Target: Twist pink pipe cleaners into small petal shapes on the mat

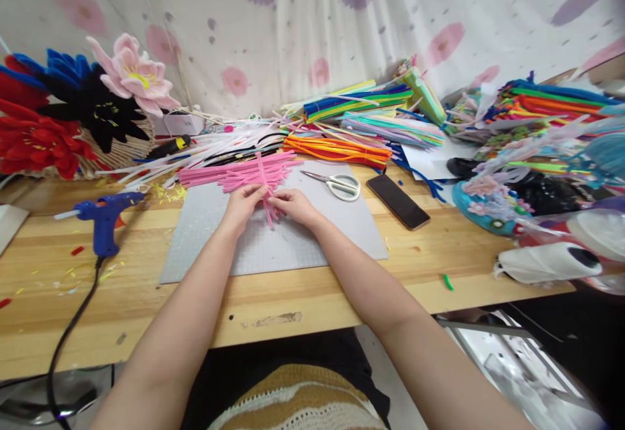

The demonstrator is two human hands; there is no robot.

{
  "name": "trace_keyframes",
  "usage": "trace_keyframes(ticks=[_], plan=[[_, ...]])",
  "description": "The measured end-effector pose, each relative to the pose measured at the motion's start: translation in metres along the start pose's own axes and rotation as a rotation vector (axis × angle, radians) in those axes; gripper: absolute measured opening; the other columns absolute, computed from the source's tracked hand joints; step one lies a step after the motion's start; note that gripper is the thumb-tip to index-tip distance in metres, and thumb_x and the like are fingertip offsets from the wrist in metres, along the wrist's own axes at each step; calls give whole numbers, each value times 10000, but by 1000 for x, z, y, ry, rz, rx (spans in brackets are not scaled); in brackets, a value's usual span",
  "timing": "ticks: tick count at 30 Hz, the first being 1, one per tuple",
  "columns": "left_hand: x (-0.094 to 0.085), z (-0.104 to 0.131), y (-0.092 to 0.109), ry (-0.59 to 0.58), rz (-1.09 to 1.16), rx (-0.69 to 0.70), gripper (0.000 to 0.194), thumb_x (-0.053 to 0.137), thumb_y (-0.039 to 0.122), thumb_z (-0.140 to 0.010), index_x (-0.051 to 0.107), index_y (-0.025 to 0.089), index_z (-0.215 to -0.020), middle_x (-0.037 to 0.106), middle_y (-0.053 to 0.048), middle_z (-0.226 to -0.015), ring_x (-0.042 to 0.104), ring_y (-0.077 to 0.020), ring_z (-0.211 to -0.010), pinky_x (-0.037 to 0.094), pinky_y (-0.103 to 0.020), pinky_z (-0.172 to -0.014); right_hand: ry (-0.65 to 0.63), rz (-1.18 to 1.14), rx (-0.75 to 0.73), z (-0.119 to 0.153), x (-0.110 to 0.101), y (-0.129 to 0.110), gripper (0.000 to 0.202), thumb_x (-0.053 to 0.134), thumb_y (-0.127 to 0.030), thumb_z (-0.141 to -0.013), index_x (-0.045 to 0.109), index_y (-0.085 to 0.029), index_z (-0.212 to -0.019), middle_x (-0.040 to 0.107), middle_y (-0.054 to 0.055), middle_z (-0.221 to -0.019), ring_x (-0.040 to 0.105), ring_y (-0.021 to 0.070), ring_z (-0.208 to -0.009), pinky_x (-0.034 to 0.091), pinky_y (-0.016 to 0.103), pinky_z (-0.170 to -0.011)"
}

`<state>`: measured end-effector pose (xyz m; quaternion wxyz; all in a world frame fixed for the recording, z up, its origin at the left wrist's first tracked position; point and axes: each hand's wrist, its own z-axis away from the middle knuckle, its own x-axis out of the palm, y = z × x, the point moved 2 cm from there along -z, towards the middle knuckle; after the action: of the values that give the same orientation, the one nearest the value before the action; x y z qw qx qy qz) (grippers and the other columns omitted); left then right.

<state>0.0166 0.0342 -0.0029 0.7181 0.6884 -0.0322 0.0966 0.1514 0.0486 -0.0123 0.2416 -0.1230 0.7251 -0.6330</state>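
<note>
Pink pipe cleaners are pinched between the fingertips of both my hands, over a grey cutting mat. My left hand grips them from the left, and my right hand closes on them from the right. They stand roughly upright, with short ends poking out below my fingers. Just beyond lies a pile of pink pipe cleaners, partly behind my hands. Scissors with pale handles rest on the mat to the right, blades pointing left.
A blue glue gun with a black cord stands at left, near fuzzy flowers. A phone lies right of the mat. Bundles of coloured pipe cleaners line the back. At far right sits a white roll.
</note>
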Motion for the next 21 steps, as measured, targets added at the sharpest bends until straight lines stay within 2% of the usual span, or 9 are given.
trace_keyframes(ticks=[3,7,10,14,17,21], plan=[[1,0,0,10,8,4,361,812,432,-471,674,136,-624,665,-35,-643,587,-121,-602,479,-246,-627,4,-5,3,1,1,-3,370,543,-475,-753,522,-146,-585,435,-53,-488,360,56,-473,270,223,-504],[4,-2,-2,110,117,3,293,807,344,-475,620,133,-556,614,0,-556,537,-86,-522,438,-200,-528,37,-59,-27,-1,7,-5,395,554,-487,-745,514,-141,-558,416,-49,-496,351,58,-505,259,219,-508],[9,-1,-1,163,171,5,253,765,280,-530,552,143,-525,556,34,-496,478,-63,-430,383,-178,-430,49,-139,5,-3,14,-3,375,573,-469,-737,526,-141,-562,427,-50,-496,353,53,-494,262,211,-496],[16,4,5,200,203,-19,230,689,207,-615,482,161,-525,489,61,-430,389,-60,-310,277,-174,-317,1,-299,128,-4,19,2,276,640,-408,-705,612,-133,-691,562,-25,-561,425,54,-478,312,199,-480],[17,5,9,208,285,-162,179,610,173,-696,506,155,-551,467,49,-405,353,-68,-267,228,-187,-282,-17,-333,162,-5,20,4,241,659,-368,-701,635,-129,-686,621,-1,-597,489,60,-492,364,196,-492],[16,4,11,241,459,-395,187,577,183,-759,529,141,-583,505,20,-449,409,-78,-300,247,-196,-281,2,-302,162,-9,22,6,189,637,-298,-729,635,-133,-637,620,-8,-565,522,62,-478,397,193,-494]])
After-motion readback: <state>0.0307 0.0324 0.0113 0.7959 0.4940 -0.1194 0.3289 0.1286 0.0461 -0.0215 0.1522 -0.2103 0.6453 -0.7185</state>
